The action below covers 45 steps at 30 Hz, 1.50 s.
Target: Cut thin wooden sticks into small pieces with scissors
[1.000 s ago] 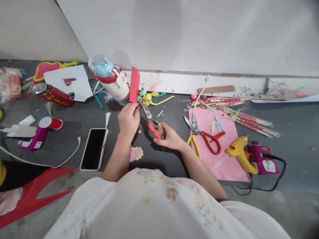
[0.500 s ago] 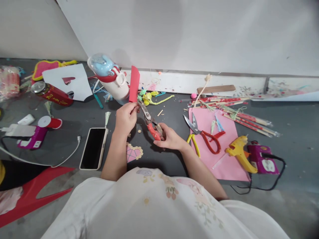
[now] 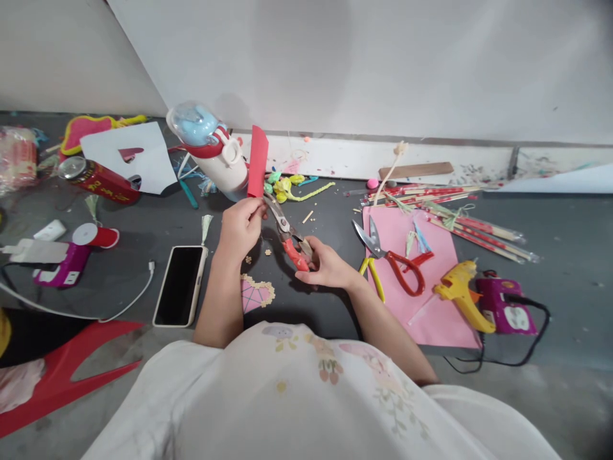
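Note:
My left hand [image 3: 241, 229] is closed, pinching the lower end of a red paper strip [image 3: 258, 160] that stands up in front of the bottle. In my right hand [image 3: 328, 263] is a pair of scissors [image 3: 283, 225] with a red handle, the fingers wrapped round its grips. Their metal blades point up and left, close to the paper's lower edge by my left fingertips. Whether the blades touch the paper I cannot tell. Below my hands lies a pink heart-shaped piece [image 3: 257, 294] with a beaded-looking pale edge, partly covered by my left forearm.
A white bottle [image 3: 223, 166] with a blue lid stands behind my left hand. Left lie a phone [image 3: 179, 286], a thread spool [image 3: 103, 236] and a red can [image 3: 103, 180]. Right, red-handled scissors [image 3: 405, 271], yellow-handled pliers [image 3: 376, 281] and a glue gun [image 3: 462, 297] rest on pink paper [image 3: 431, 326].
My left hand and the red paper strip have shifted very slightly left. My right hand keeps the scissors in nearly the same place.

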Each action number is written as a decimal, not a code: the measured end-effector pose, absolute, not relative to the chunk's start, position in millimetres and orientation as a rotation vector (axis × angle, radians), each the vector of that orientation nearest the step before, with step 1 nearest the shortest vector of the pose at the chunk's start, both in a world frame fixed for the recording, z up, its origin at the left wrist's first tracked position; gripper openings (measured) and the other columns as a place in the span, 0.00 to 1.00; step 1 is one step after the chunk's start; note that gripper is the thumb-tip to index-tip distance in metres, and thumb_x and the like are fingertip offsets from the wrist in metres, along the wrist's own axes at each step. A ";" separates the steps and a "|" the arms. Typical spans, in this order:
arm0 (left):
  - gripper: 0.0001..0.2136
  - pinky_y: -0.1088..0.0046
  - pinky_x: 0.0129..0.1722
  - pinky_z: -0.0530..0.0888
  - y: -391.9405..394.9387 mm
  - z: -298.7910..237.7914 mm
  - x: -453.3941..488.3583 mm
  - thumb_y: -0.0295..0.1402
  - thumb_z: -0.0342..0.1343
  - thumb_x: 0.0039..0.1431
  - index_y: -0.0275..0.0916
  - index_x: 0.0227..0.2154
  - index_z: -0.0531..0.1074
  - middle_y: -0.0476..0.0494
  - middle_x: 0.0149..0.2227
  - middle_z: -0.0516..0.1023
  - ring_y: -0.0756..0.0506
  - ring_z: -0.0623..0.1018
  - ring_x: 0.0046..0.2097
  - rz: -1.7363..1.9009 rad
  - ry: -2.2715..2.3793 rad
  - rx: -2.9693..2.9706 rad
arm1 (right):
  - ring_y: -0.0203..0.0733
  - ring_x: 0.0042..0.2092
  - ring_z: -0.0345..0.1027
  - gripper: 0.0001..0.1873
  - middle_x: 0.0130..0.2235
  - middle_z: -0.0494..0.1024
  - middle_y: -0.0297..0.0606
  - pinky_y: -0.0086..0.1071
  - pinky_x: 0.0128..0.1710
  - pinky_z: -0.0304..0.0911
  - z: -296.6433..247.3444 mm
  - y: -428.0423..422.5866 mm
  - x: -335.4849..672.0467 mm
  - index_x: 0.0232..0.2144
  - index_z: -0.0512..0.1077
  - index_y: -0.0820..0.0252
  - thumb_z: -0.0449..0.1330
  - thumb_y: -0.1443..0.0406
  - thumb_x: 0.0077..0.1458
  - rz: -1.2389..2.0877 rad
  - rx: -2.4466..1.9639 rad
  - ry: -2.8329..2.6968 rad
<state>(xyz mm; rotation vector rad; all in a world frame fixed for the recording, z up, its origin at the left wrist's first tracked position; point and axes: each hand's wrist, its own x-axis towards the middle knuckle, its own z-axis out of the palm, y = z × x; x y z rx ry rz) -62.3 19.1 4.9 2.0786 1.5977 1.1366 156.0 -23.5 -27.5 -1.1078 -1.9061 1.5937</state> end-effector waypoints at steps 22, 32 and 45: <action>0.10 0.68 0.48 0.67 18.0 0.0 -50.8 0.32 0.46 0.62 0.38 0.38 0.71 0.40 0.41 0.76 0.45 0.74 0.45 1.204 1.845 2.243 | 0.31 0.25 0.55 0.23 0.25 0.60 0.27 0.27 0.25 0.51 -34.7 -21.7 155.5 0.34 0.56 0.57 0.63 0.52 0.46 1.562 -1.182 -1.786; 0.08 0.74 0.33 0.67 1.1 -7.3 -11.4 0.34 0.48 0.61 0.40 0.34 0.71 0.47 0.31 0.76 0.50 0.73 0.31 0.951 1.761 2.217 | 0.37 0.29 0.61 0.22 0.27 0.64 0.31 0.31 0.27 0.58 -41.3 -18.0 159.6 0.37 0.58 0.57 0.61 0.52 0.47 1.466 -1.271 -1.615; 0.10 0.63 0.52 0.66 20.4 -7.6 -45.9 0.34 0.50 0.61 0.40 0.43 0.71 0.40 0.43 0.77 0.43 0.73 0.49 1.270 1.878 2.328 | 0.34 0.26 0.58 0.22 0.26 0.63 0.29 0.28 0.25 0.55 -32.1 -21.2 156.6 0.36 0.59 0.58 0.62 0.53 0.46 1.576 -1.207 -1.717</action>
